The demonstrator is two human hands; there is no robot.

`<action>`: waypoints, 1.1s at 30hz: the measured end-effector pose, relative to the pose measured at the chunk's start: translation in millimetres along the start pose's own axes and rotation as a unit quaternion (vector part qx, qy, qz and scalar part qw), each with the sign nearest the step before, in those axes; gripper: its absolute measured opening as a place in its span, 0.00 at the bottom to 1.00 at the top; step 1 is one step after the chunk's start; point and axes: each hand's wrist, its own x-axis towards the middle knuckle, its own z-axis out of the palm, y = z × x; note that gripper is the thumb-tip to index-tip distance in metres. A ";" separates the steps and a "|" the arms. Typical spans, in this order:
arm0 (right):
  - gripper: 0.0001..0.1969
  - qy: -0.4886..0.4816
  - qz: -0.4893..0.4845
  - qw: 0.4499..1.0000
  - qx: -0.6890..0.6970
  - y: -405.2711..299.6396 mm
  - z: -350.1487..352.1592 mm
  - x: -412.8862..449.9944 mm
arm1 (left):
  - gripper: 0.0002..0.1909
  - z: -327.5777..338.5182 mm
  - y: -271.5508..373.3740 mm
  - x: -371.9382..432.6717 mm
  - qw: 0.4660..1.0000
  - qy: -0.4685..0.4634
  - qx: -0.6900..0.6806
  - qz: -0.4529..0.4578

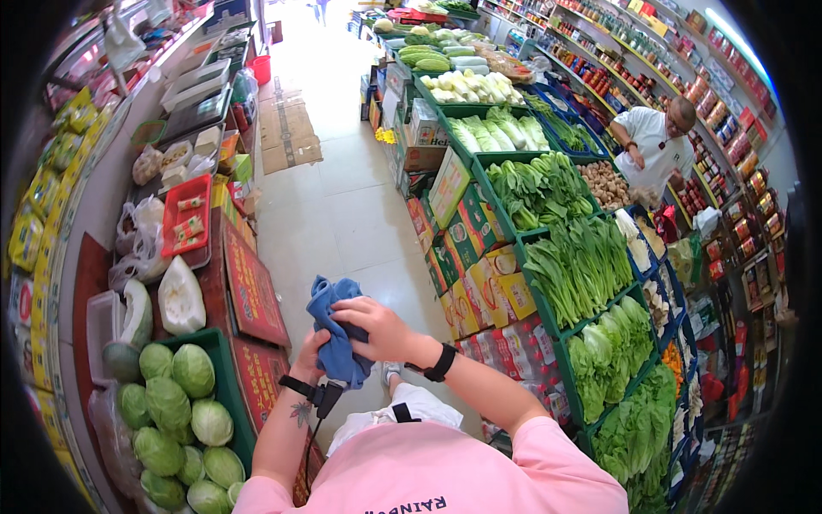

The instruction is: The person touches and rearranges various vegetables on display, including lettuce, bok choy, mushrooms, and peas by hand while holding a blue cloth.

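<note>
A crumpled blue cloth [343, 347] is held up in front of my body, above the tiled aisle. My left hand [313, 350] grips its near left side, the thumb pressed on the fabric. From the right, my right hand [372, 326] lies over the upper part of the cloth with bent fingers on it. Each wrist wears a black strap. Green cabbages [168, 401] fill a green crate left of my left forearm, and a cut piece of white-fleshed melon [182, 297] rests just beyond them.
Crates of leafy greens [578, 270] run along the right over stacked drink cartons [491, 289]. Left are a counter with a red tray [187, 215] and red boxes [253, 283]. Flattened cardboard [289, 132] lies on the floor ahead. Another person [655, 148] stands behind the vegetables, before stocked shelves.
</note>
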 end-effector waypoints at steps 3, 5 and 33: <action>0.20 0.025 0.001 0.999 0.046 40.8 -25.0 27.6 | 0.30 22.5 27.1 50.3 0.999 -0.002 0.045 0.001; 0.20 0.013 0.005 0.998 0.065 70.6 -26.0 45.3 | 0.24 29.2 42.8 80.3 0.985 0.093 0.131 0.062; 0.18 0.052 0.542 0.822 -0.167 324.6 -165.1 -8.3 | 0.26 -315.4 239.7 266.0 0.672 0.256 0.656 -0.229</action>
